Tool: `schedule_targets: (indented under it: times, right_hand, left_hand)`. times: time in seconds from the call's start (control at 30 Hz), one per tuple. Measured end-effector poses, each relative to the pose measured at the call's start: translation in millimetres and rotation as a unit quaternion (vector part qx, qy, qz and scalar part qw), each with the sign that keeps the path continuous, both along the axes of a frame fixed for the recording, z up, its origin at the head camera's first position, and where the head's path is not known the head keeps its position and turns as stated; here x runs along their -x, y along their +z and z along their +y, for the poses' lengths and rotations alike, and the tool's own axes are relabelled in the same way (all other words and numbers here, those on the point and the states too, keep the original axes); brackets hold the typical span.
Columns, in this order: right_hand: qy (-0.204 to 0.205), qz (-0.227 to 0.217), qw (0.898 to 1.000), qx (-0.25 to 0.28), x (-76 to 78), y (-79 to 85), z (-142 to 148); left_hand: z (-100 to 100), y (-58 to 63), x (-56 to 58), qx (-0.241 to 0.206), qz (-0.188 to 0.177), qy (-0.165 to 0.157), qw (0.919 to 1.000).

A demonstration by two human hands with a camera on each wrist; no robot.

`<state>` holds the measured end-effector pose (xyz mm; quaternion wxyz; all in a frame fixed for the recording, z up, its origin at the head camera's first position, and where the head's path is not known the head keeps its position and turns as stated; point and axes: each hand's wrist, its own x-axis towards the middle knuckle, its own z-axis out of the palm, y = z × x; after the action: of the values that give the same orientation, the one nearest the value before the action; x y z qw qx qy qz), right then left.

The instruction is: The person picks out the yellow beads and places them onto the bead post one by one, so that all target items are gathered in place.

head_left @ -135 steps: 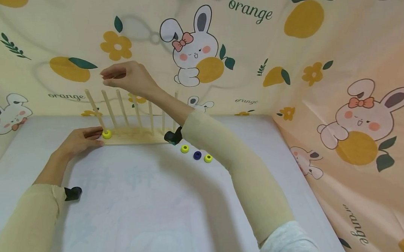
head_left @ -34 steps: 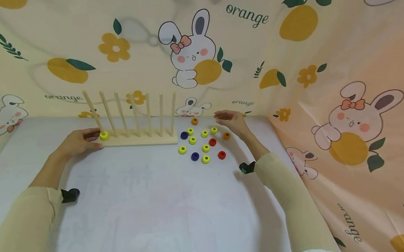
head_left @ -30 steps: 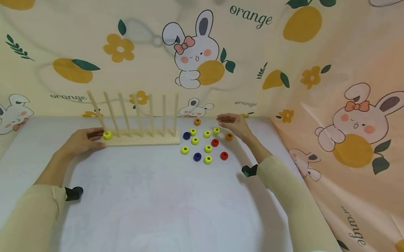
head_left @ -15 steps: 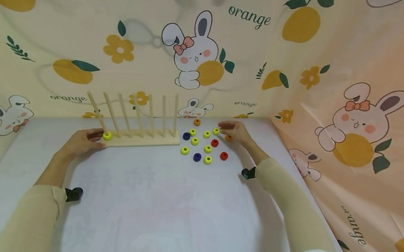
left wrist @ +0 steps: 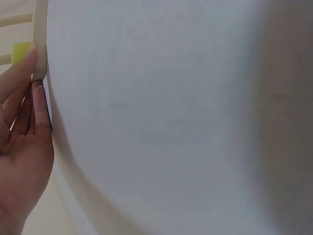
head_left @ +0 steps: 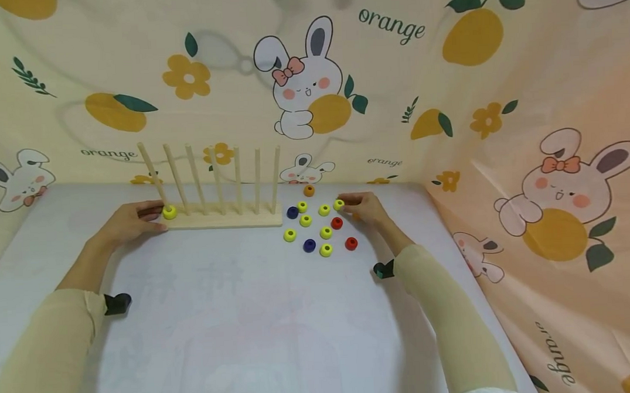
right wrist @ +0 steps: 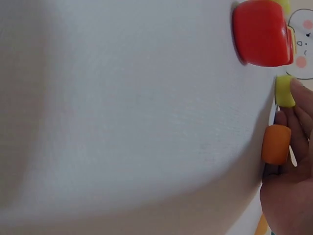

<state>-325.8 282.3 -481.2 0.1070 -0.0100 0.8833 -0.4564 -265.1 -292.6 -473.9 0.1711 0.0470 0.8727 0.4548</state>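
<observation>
A wooden peg rack (head_left: pixel 223 225) with several upright pegs stands at the back left of the white table. One yellow bead (head_left: pixel 169 212) sits low on its leftmost peg. My left hand (head_left: pixel 125 221) grips the left end of the rack's base, thumb beside that bead in the left wrist view. To the right, my right hand (head_left: pixel 367 207) pinches another yellow bead (head_left: pixel 338 205) on the table between thumb and fingers. An orange bead (right wrist: pixel 276 144) lies close by that palm, mostly covered by the hand in the head view.
Between rack and right hand lie several loose yellow beads (head_left: pixel 325 233), two dark blue beads (head_left: pixel 309 245) and two red beads (head_left: pixel 351 243). Another orange bead (head_left: pixel 308 191) is farther back. A patterned cloth (head_left: pixel 209 60) rises behind the table and along its right side.
From above the leftmost peg, my right hand has come down to the right among the loose beads, lowering lastly onto a yellow one. My left hand keeps its place at the rack.
</observation>
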Motion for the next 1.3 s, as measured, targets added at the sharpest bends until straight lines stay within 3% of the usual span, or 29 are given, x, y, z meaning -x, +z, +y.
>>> schedule_targets:
  times: [0.2, 0.43, 0.67, 0.93, 1.3]
  right_hand:
    - [-0.008, 0.000, 1.000, -0.024, -0.8, 1.5, -5.9]
    - [-0.050, -0.012, 0.998, -0.044, -5.6, 4.1, -2.3]
    - [-0.024, 0.019, 0.999, -0.038, 0.8, 6.0, -4.9]
    - [-0.015, 0.014, 0.999, -0.046, 0.7, 8.6, -1.8]
    - [0.029, 0.066, 0.997, -0.036, 2.0, 38.4, -7.4]
  left_hand:
    - [-1.5, 0.3, -0.3, 0.004, -0.002, 0.007, 1.0000]
    - [4.9, -4.7, 5.3, -0.006, 0.002, 0.003, 1.0000]
    - [-0.3, -4.1, 3.6, 0.007, 0.007, 0.012, 0.9999]
    - [1.1, -5.7, -0.1, -0.004, 0.012, 0.002, 0.9999]
    - [1.9, -2.0, -1.3, 0.009, 0.011, -0.003, 0.9999]
